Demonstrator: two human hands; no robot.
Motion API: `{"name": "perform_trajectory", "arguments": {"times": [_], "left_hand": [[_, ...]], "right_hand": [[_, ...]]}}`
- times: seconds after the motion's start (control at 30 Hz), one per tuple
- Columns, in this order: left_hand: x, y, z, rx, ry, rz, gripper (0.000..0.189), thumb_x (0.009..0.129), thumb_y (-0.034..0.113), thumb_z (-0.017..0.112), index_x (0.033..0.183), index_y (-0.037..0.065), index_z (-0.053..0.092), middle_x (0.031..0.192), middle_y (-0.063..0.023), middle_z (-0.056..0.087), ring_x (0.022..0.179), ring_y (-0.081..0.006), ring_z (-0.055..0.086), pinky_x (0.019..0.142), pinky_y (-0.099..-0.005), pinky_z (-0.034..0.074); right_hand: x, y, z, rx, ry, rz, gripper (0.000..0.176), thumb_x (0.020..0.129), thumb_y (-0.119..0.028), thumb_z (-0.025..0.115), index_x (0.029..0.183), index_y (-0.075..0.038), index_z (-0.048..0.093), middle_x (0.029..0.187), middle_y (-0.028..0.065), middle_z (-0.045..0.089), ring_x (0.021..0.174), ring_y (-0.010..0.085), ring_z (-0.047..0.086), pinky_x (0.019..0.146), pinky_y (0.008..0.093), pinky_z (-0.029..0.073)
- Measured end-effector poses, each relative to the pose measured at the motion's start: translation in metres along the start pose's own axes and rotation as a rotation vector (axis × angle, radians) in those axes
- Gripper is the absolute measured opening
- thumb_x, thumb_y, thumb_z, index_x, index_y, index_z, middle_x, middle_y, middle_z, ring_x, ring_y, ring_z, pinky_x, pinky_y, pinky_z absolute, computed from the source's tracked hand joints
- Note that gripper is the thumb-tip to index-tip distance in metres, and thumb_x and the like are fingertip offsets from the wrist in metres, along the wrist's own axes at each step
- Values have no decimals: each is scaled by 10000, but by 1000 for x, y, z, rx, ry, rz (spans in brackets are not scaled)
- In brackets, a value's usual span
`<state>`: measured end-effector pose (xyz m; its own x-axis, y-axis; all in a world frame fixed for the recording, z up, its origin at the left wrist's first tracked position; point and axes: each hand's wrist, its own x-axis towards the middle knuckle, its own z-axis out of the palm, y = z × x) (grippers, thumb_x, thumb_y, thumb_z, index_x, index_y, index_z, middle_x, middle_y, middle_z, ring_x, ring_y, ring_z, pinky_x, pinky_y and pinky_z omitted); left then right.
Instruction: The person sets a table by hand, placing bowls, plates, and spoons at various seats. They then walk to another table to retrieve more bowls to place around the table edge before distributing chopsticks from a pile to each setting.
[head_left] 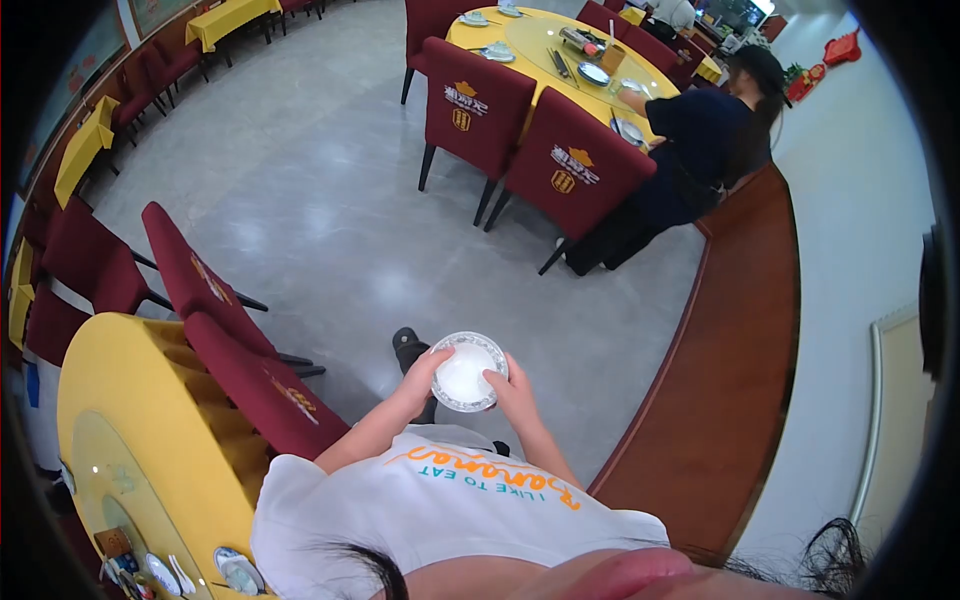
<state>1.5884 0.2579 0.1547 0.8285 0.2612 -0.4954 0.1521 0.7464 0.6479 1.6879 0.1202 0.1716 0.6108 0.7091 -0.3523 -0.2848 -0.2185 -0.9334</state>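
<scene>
A small white plate (468, 384) with a grey patterned rim is held in front of my body, over the grey floor. My left hand (424, 378) grips its left edge, the thumb lying over the rim. On the opposite edge my right hand (512, 388) is closed, its thumb reaching onto the plate's inner face. The other fingers of both hands are mostly hidden beneath the plate.
Ahead, a person (708, 140) in dark clothes leans over a round yellow table (480, 36) set with dishes. Dark red chairs (474, 115) surround it. A second yellow-covered table (120, 350) stands close at left; a brown wooden panel (725, 400) runs along the right.
</scene>
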Motion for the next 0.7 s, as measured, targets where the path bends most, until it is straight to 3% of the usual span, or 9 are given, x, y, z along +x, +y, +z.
{"name": "perform_trajectory", "arguments": {"times": [0.27,0.3,0.43,0.53,0.57,0.7], "left_hand": [[83,133,-86,-199,164,158,390,844,294,465,1118,16,466,1015,-94,565,938,-155,547,792,-271,435],[88,155,-91,-205,182,197,387,844,295,465,1113,16,469,1013,-93,566,936,-152,547,790,-270,436],[105,219,-113,-190,262,304,387,845,308,466,1132,49,461,1032,-65,551,948,-122,523,789,-269,420],[119,258,-128,-160,360,319,398,847,311,474,1152,58,449,1045,-49,541,958,-109,503,782,-255,402],[129,267,-132,-154,406,316,399,848,310,475,1153,54,448,1054,-51,536,966,-111,499,788,-253,399],[172,305,-176,-186,491,324,422,855,292,460,1190,37,425,1116,-71,506,1037,-137,464,865,-280,369]], "right_hand": [[196,-63,82,-120,-225,-67,261,793,-115,533,1031,-9,523,829,30,575,657,75,542,470,212,442],[213,-83,95,-105,-248,19,255,793,-97,534,1028,2,527,852,28,577,719,75,537,565,212,446],[294,-108,128,-165,-391,-38,259,797,-65,521,1044,15,528,916,33,580,827,76,525,712,208,421],[357,-113,153,-157,-493,-125,238,793,-71,525,1014,17,533,873,43,585,761,80,547,644,226,452],[379,-117,155,-209,-521,-30,249,787,-50,528,1022,31,537,924,53,585,842,90,531,741,233,422],[461,-123,190,-199,-661,49,273,785,-43,532,1045,40,527,950,68,586,849,107,539,733,232,428]]}}
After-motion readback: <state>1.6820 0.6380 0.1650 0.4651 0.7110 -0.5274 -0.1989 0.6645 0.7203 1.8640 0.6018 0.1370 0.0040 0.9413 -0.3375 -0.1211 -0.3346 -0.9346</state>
